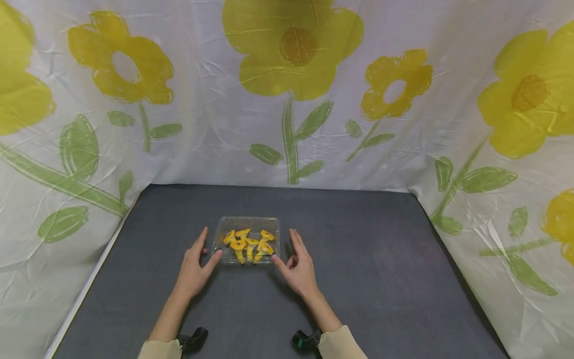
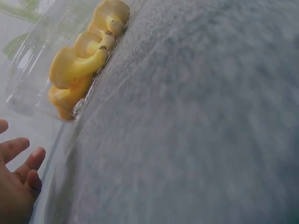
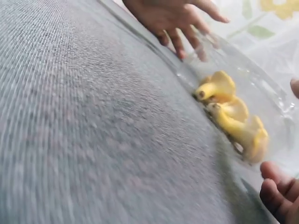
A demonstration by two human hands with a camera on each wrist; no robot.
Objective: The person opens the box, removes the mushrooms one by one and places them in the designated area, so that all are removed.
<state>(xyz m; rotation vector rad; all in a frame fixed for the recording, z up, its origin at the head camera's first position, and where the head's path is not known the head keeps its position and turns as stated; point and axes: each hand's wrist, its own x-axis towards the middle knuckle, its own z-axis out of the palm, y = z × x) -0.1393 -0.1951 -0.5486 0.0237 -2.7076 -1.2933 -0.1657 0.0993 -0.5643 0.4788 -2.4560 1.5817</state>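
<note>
A clear plastic box (image 1: 246, 222) lies on the dark table, with several yellow mushrooms (image 1: 238, 245) inside. To its left is my left hand (image 1: 194, 271), fingers extended and thumb tip right at the near left corner. On the other side, my right hand (image 1: 301, 271) has its index finger stretched forward and its thumb tip at the near right corner. Seen low in the left wrist view, the mushrooms (image 2: 77, 65) show through the box wall, and fingers of the left hand (image 2: 18, 186) spread beside it. The right wrist view shows both hands flanking the box (image 3: 261, 88).
The dark grey cloth-covered table (image 1: 381, 269) extends around the box on all sides. A white curtain (image 1: 202, 99) printed with yellow flowers hangs behind the table and along both sides. A black strap device (image 1: 194, 341) is on the left wrist and another (image 1: 307, 341) on the right.
</note>
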